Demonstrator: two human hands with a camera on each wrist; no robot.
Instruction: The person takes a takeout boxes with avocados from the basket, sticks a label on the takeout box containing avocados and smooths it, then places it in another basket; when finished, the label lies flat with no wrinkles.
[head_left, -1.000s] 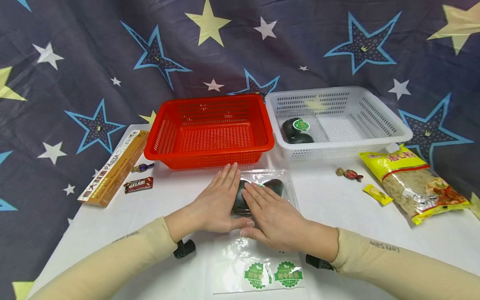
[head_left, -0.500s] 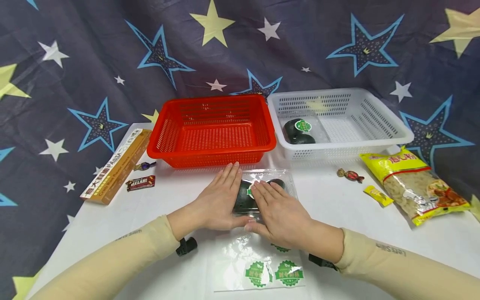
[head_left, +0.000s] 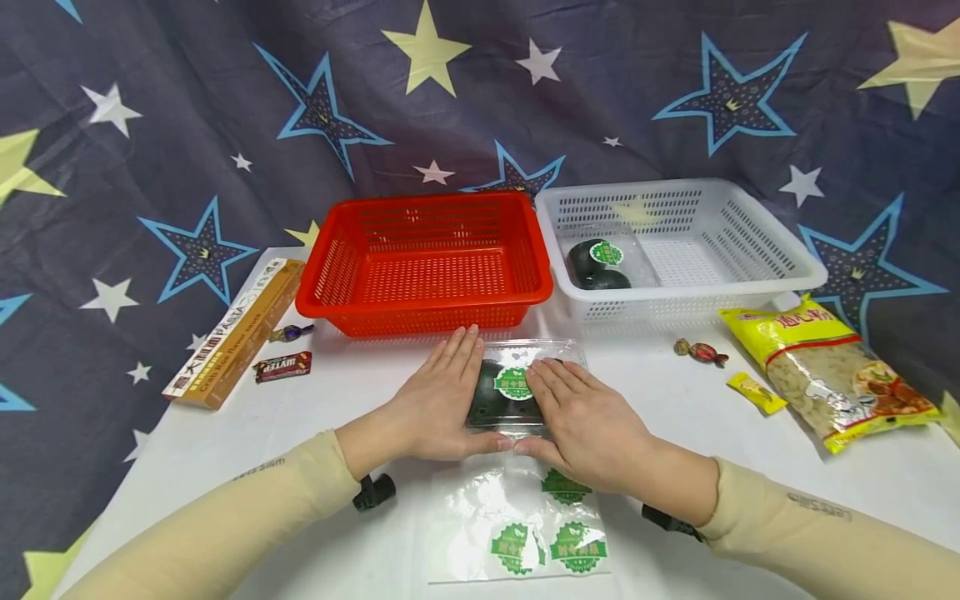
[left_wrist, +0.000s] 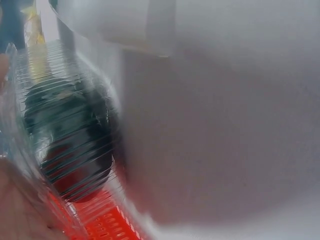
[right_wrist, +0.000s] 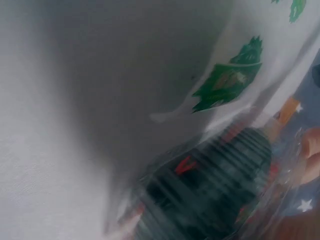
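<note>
A clear plastic box (head_left: 528, 348) with dark green, avocado-like fruit (head_left: 487, 408) inside lies on the table. On its lid is a round green-and-white sticker (head_left: 513, 383). My left hand (head_left: 442, 404) rests along the left side of the box, fingers straight. The straight fingers of my right hand (head_left: 588, 421) lie on the right part of the lid, just beside the sticker. Ribbed clear walls and fruit appear in the left wrist view (left_wrist: 70, 140) and the right wrist view (right_wrist: 215, 185). Below the box lies a sticker sheet (head_left: 465, 533) with several green stickers.
A red basket (head_left: 423, 321) and a white basket (head_left: 690, 292) stand behind; the white one holds another stickered box (head_left: 637, 254). At left are a pasta box (head_left: 236, 333), a candy bar (head_left: 282, 367) and a wrapped candy (head_left: 291, 332). Right: small candies (head_left: 756, 392) and a yellow bag (head_left: 832, 371).
My right hand has slid to the right across the lid, uncovering the sticker on it and another on the sheet. My left hand has stayed on the box's left side.
</note>
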